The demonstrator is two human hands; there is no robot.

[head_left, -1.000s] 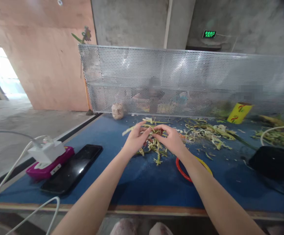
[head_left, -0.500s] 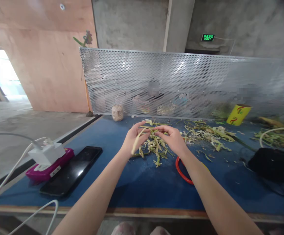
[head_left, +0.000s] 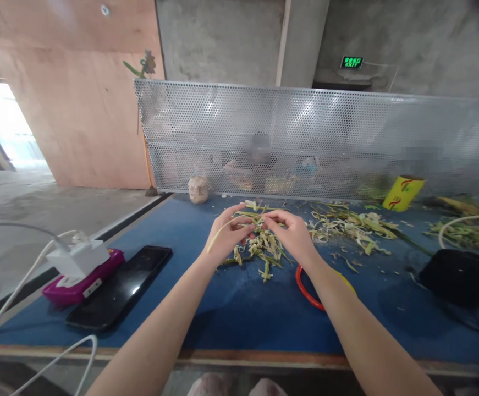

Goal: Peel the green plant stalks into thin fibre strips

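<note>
pale strip (head_left: 219,230) swung across left hand (head_left: 226,237); blue tabletop (head_left: 243,322), perforated screen (head_left: 305,132) behind.

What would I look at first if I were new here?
Probably the left hand and right hand, close together in the middle, with a thin pale strip curving across the left one and green scraps below. Next, the bright yellow roll, back right on the table, and the glowing exit sign high on the right.

The shreds (head_left: 268,242) are pale green, the tabletop (head_left: 231,313) blue, the phone (head_left: 119,289) black.
</note>
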